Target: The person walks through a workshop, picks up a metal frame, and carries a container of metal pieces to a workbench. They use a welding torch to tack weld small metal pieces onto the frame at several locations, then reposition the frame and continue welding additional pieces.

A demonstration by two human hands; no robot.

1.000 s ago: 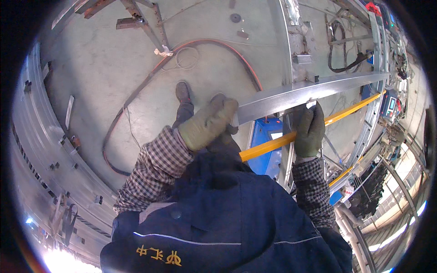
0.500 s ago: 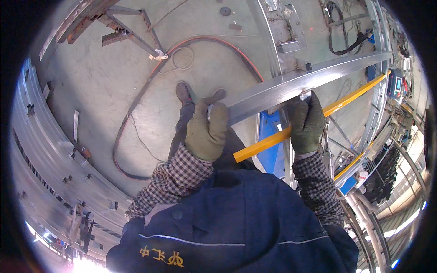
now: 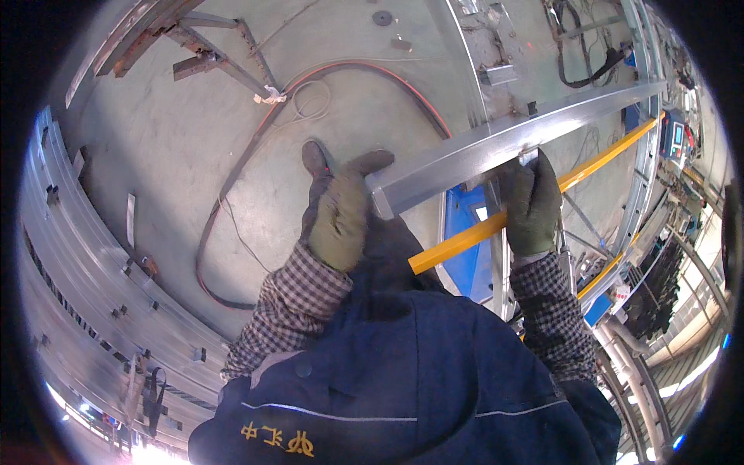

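A long silver metal beam [image 3: 473, 151] runs from in front of my body to the far right, its near end squared off. My left hand [image 3: 339, 221], in a green work glove, is just left of that end and apart from it. Motion smears its fingers. My right hand [image 3: 532, 203], gloved too, is closed at the beam's near edge, its fingertips on a small shiny metal piece [image 3: 528, 157]. Whether that piece is joined to the beam cannot be seen. A yellow bar [image 3: 461, 242] passes behind my right hand.
Long metal profiles [image 3: 101, 271] are stacked at left. A rusty steel frame [image 3: 221, 54] stands at the far left. A dark red hose [image 3: 232, 182] curves over the floor. At right are a metal frame [image 3: 645, 178] and a control box [image 3: 676, 139] with a screen.
My left hand has come off the beam's end and moved slightly left and down, leaving the end exposed. My right hand keeps its place on the small metal piece, shifting slightly right.
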